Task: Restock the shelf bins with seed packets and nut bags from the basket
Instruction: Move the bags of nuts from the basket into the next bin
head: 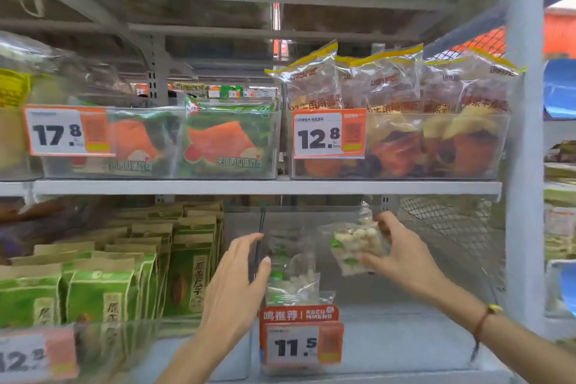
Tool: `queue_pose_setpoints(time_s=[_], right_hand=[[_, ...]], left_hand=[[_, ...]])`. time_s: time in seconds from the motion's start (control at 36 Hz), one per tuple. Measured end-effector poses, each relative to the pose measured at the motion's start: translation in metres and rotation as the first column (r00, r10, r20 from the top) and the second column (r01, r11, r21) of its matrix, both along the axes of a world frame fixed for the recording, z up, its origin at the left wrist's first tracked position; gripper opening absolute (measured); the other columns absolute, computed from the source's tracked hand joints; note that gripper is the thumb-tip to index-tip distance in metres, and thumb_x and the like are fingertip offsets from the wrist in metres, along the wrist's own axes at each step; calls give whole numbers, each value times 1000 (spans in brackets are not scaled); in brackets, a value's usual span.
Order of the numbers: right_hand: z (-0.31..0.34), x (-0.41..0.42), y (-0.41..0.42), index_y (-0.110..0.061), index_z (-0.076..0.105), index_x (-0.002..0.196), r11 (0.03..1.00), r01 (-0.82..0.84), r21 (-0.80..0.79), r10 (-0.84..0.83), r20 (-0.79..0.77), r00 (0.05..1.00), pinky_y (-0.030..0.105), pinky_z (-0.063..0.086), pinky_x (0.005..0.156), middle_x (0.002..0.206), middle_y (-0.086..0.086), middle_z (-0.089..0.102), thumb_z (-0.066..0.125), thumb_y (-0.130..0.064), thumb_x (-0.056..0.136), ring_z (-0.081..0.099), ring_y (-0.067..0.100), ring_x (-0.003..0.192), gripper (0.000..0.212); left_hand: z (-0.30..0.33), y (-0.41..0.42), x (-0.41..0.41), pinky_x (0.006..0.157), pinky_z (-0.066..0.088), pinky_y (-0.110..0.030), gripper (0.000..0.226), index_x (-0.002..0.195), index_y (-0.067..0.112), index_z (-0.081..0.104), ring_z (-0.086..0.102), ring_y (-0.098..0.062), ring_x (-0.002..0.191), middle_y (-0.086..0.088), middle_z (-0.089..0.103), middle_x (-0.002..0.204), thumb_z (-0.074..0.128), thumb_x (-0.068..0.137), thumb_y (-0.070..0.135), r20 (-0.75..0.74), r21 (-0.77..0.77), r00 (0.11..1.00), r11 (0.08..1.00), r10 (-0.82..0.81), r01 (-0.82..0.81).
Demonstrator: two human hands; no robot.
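One nut bag [358,248] in right hand [402,254], left hand [240,277] beside

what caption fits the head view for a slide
Right hand places a nut bag into the clear bin priced 11.5.

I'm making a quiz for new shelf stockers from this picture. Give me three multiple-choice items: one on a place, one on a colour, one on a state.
1. Where is the clear bin being filled?
A. lower shelf, behind the 11.5 price tag
B. upper shelf, behind the 17.8 tag
C. on the floor

2. What colour are the seed packets left of that bin?
A. blue
B. green and tan
C. red

3. What is the right hand doing?
A. hanging idle
B. pressing a price tag
C. holding a clear nut bag

Answers: 1 A, the bin carries the 11.5 tag under the upper shelf; 2 B, green fronts with tan tops; 3 C, fingers and thumb grip the bag inside the bin.
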State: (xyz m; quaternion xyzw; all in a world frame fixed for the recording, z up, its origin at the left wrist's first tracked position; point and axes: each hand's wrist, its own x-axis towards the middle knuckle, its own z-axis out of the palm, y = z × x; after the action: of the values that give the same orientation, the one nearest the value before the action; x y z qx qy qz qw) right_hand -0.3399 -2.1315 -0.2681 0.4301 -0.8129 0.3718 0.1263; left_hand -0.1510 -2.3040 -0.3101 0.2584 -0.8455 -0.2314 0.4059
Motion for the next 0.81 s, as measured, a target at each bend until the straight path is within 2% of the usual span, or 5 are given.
queue_pose_setpoints(time_s=[0.11, 0.28, 0.36, 0.56, 0.81], right_hand=[[-13, -38, -46, -16, 47, 110, 1000, 7, 21, -13, 284, 959, 24, 43, 67, 109, 5, 61, 78, -17, 77, 56, 17, 88, 45], [-30, -82, -106, -4, 42, 129, 990, 4, 138, -64, 436, 898, 30, 42, 92, 122, 9, 51, 76, -22, 79, 50, 26, 116, 63], [-50, -99, -126, 0, 51, 117, 986, -2, 168, -65, 394, 917, 36, 50, 89, 114, 8, 57, 78, -26, 73, 57, 29, 107, 57], [-63, -95, -133, -12, 42, 131, 964, 113, 242, -175, 253, 951, 42, 49, 93, 126, 14, 56, 76, -30, 78, 55, 35, 114, 65], [-58, -88, -126, -10, 45, 136, 965, 70, 254, -158, 347, 924, 39, 43, 100, 139, 15, 49, 74, -25, 81, 47, 35, 125, 64]], left_hand=[[-2, -8, -8, 85, 43, -27, 42, 136, 38, 35, 52, -4, 101, 15, 51, 127, 47, 95, 41, 6, 190, 1000, 982, 13, -14], [-4, -10, -8, 85, 37, -21, 41, 133, 38, 43, 43, 18, 87, 23, 46, 120, 50, 93, 41, -21, 250, 999, 967, -46, 50], [-6, -11, -7, 87, 40, -24, 43, 133, 40, 43, 43, 18, 89, 22, 47, 121, 51, 91, 46, -35, 274, 998, 960, -53, 60], [-7, -11, -7, 89, 38, -24, 47, 135, 38, 42, 45, 6, 104, 24, 44, 123, 49, 90, 49, -45, 255, 997, 964, -62, 72], [-8, -9, -7, 87, 35, -23, 46, 134, 38, 43, 42, 5, 108, 27, 43, 121, 47, 90, 49, -61, 263, 995, 961, -72, 86]])
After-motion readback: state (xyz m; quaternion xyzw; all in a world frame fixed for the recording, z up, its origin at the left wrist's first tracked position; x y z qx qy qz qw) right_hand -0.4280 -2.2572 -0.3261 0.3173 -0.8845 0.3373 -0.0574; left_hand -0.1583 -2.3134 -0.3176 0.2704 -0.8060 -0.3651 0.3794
